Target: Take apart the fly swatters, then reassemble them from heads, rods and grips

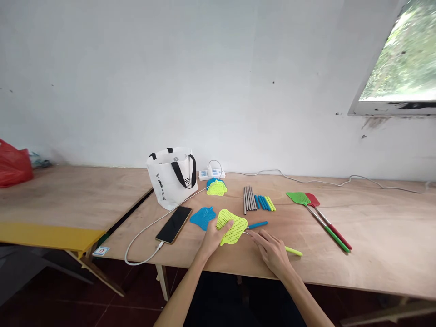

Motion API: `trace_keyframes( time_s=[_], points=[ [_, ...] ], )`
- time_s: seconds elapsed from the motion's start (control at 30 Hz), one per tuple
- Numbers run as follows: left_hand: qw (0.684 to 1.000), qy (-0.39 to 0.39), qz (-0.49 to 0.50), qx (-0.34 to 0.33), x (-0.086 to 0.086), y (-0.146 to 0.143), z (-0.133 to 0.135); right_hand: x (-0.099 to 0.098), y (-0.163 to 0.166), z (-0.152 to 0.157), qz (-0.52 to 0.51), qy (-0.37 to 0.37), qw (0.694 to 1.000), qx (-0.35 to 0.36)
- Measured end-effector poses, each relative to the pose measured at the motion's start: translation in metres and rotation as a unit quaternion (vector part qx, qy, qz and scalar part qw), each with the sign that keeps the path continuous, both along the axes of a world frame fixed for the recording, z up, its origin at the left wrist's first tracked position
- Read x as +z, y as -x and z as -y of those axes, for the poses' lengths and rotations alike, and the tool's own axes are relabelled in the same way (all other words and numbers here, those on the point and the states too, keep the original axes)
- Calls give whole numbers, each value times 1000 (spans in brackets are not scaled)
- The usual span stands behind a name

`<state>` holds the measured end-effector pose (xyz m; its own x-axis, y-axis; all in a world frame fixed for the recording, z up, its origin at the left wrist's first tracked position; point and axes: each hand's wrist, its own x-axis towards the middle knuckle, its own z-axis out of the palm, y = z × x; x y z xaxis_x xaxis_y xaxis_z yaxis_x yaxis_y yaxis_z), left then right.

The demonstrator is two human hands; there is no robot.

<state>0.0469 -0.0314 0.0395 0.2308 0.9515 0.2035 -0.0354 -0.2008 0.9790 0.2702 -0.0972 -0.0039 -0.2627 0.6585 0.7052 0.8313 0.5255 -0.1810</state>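
The left hand (214, 234) pinched the yellow mesh head (235, 229), a blue mesh head (202, 218) lying just beyond it. The right hand (271, 251) grasped a yellow-handled rod (294, 251), its handle jutting rightward; a blue handle (258, 225) lay over the worktop (384, 231) just ahead of that hand.

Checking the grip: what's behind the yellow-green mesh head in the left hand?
Past the yellow-green mesh head, a blue handle shows at right. The left hand has its thumb in front; any fingers directly behind are covered.
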Motion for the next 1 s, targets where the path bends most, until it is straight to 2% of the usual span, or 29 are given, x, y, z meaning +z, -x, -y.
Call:
trace_keyframes(
  time_s=[0.13,0.27,0.47,0.6,0.77,0.87,1.0],
  points=[
    [1000,-8,-19,-23,2,3,1,1,0,2,10,-10,1000,1],
    [998,-19,-37,-48,-1,12,-3,2,0,3,8,3,999,36],
    [985,-4,-71,-156,-4,-5,10,3,5,3,-3,9,998,65],
    [994,19,-18,-105,-2,-15,15,7,9,3,-34,2,999,20],
    [999,9,30,10,2,2,2,10,10,4,-67,-13,998,-8],
    [999,5,30,12,2,8,-3,7,9,4,-34,-23,999,-16],
    [999,23,43,-11,0,-3,1,3,8,4,29,-45,998,-26]
  ],
)
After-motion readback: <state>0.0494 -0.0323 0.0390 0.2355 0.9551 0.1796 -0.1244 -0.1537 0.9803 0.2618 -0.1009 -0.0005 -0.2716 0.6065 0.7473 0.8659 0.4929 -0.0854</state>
